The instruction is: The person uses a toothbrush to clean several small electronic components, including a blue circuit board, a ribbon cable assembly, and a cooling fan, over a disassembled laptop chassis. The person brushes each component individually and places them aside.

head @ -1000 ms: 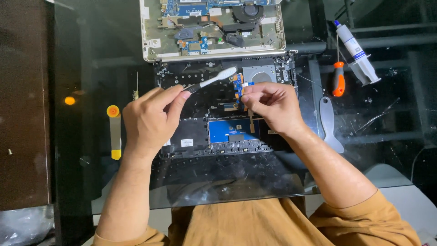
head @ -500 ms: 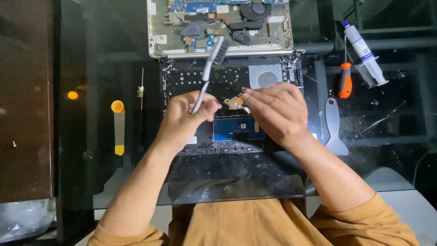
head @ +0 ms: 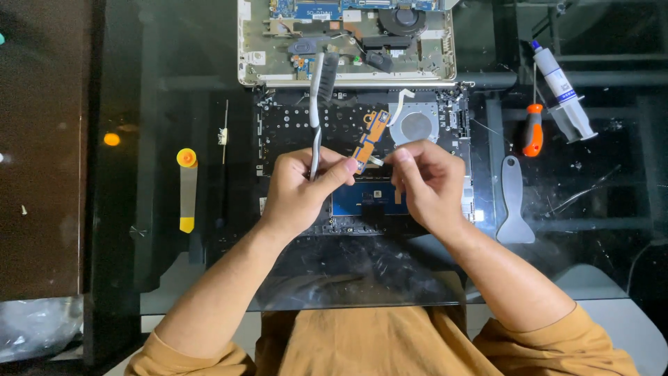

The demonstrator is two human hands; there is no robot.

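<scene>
You work at a dark, scratched glass tabletop (head: 612, 209) under dim light, a brown wooden panel (head: 42, 174) at your left.

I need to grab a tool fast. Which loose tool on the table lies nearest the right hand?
The grey scraper, just beside the right hand; the orange screwdriver and syringe lie farther up.

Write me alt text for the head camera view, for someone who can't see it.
Over an opened laptop base on a glass table, the left hand holds a grey brush upright while the right hand pinches a small orange circuit strip. An orange-handled screwdriver, a syringe and a grey spatula lie to the right.
</scene>
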